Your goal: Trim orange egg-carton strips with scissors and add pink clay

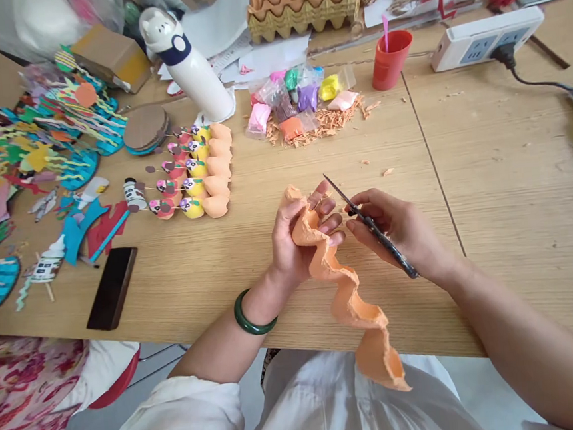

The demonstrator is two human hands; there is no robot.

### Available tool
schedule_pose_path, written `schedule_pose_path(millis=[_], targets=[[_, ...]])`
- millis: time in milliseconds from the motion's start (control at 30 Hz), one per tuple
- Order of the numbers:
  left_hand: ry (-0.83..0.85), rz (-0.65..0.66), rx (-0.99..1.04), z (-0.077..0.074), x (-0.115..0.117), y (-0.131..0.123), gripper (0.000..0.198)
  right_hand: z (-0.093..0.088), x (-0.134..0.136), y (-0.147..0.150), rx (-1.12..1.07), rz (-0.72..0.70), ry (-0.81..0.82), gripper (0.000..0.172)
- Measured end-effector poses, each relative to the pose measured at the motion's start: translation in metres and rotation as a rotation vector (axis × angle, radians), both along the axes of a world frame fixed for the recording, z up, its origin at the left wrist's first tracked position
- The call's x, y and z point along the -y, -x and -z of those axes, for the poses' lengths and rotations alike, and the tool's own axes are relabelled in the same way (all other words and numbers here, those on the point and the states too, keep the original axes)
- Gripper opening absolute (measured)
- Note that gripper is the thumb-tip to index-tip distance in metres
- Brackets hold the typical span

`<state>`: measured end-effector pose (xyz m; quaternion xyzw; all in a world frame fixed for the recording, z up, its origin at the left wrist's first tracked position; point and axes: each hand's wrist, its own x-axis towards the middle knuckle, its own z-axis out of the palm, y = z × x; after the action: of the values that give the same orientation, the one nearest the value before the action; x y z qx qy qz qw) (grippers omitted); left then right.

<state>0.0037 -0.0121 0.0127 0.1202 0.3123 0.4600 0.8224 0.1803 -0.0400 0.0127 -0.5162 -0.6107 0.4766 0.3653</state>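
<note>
My left hand [293,238] grips the far end of an orange egg carton strip [345,287], a wavy row of cups that hangs down toward my lap past the table edge. Its thumb lies on the carton, while the other fingers show behind it. In my right hand [392,226] is a pair of dark scissors [378,234], with the tips pointing up and left beside the left fingertips. The scissor blades look close together and apart from the strip. A few orange scraps lie near the fingers.
Left of my hands stand painted egg-carton cups [193,176] in rows. Packets of coloured clay [306,96] lie among orange shavings. Behind are a white bottle [188,66], a red cup [392,60], stacked egg cartons [303,6] and a power strip [486,38]. A phone [112,288] lies left.
</note>
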Motion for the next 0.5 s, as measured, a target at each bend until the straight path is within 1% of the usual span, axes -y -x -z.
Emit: schedule_pose_path(millis=[133,333,400,500], targets=[[-0.017,-0.023,-0.048,0.0,-0.001,-0.002,0.038,-0.003,0.002,0.002,-0.002,-0.074,0.065,0.024],[0.038,0.011,-0.1,0.0,-0.003,-0.004,0.049,-0.009,0.005,0.004,0.02,-0.072,0.118,0.026],[0.034,0.01,-0.119,0.001,-0.002,-0.004,0.051,-0.009,0.006,0.006,0.057,-0.067,0.101,0.024],[0.017,0.005,-0.115,0.003,0.0,-0.006,0.051,-0.005,0.01,0.011,0.233,-0.034,0.005,0.021]])
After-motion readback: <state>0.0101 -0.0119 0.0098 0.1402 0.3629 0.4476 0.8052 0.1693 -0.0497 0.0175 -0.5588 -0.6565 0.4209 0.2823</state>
